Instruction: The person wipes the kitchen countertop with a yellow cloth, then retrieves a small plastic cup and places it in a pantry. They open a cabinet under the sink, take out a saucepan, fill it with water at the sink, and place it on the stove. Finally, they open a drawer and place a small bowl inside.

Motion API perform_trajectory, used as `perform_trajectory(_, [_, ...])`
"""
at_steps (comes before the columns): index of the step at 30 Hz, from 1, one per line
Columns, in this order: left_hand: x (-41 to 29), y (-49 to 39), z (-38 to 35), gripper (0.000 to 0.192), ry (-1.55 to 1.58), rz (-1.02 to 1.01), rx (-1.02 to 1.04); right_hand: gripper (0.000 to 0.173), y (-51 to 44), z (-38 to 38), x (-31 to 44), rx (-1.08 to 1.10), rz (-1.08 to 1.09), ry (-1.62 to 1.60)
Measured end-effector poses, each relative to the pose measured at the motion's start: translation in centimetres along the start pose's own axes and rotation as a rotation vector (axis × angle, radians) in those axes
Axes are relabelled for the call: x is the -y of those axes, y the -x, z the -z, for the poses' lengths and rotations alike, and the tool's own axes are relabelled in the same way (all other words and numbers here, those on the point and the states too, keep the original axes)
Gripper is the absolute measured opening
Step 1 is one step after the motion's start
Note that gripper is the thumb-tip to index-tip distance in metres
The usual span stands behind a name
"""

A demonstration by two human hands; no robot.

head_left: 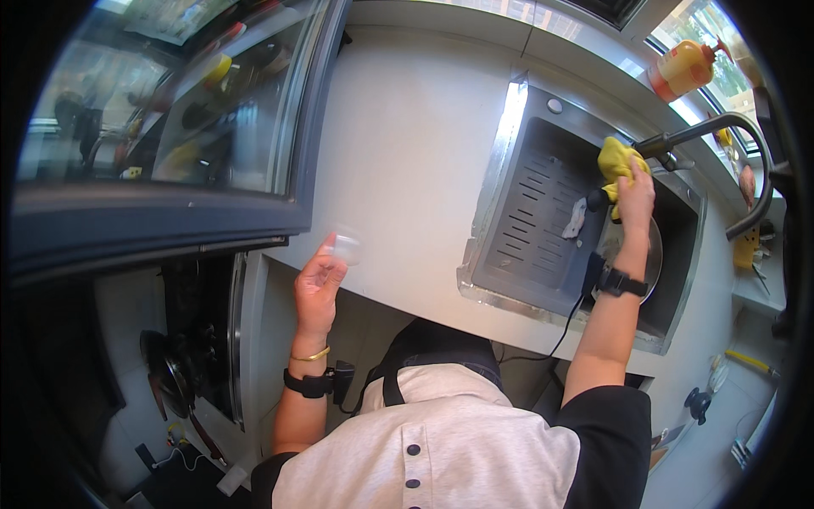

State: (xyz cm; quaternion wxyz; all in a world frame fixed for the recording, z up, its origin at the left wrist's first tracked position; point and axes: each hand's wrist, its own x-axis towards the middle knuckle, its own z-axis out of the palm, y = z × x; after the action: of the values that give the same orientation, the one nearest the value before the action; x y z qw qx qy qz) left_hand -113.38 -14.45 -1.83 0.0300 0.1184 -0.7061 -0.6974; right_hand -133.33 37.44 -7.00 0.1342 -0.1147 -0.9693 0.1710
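Between the thumb and fingers of my left hand (318,283) is a small clear plastic cup (346,247), blurred, above the front edge of the white countertop (407,159). My right hand (636,194) reaches over the grey sink (534,210) and grips a yellow cloth (615,160) just below the base of the dark faucet (706,129). A round pan or lid (652,254) lies in the right part of the sink, partly hidden by my right forearm. Left of that hand, a crumpled white scrap (575,218) lies on the slotted drain tray (528,197).
An open glass window sash (302,146) juts over the counter at the left. An orange pump bottle (683,70) stands on the sill behind the sink. Pans (168,375) are at the lower left. A black cable (566,337) hangs from my right wrist strap.
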Motion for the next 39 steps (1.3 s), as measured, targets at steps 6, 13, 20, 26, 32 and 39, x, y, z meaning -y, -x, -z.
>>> perform_trajectory(6, [1.0,3.2,1.6,0.01,-0.007,0.004,0.026,0.052,13.8,0.1,16.6,0.267,0.548,-0.494])
perform_trajectory(13, [0.1,5.6,3.1,0.011,-0.475,-0.126,0.045,0.039,30.0,-3.1,21.9,0.631,0.759,-0.227])
perform_trajectory(20, [1.7,5.2,-0.9,0.013,-0.642,-0.442,0.185,0.047,33.7,3.7,6.5,0.327,0.472,-0.033])
perform_trajectory(26, [5.6,4.8,-8.2,0.015,-0.546,-0.398,0.401,0.049,38.4,8.1,-3.3,0.216,-0.079,0.131])
perform_trajectory(32, [8.2,6.0,-13.0,0.017,-0.538,-0.447,0.511,0.038,39.3,5.0,-0.9,0.11,0.034,0.16])
perform_trajectory(39, [9.2,7.2,-15.4,0.017,-0.615,-0.485,0.544,0.039,38.9,5.3,-0.1,0.206,0.108,0.06])
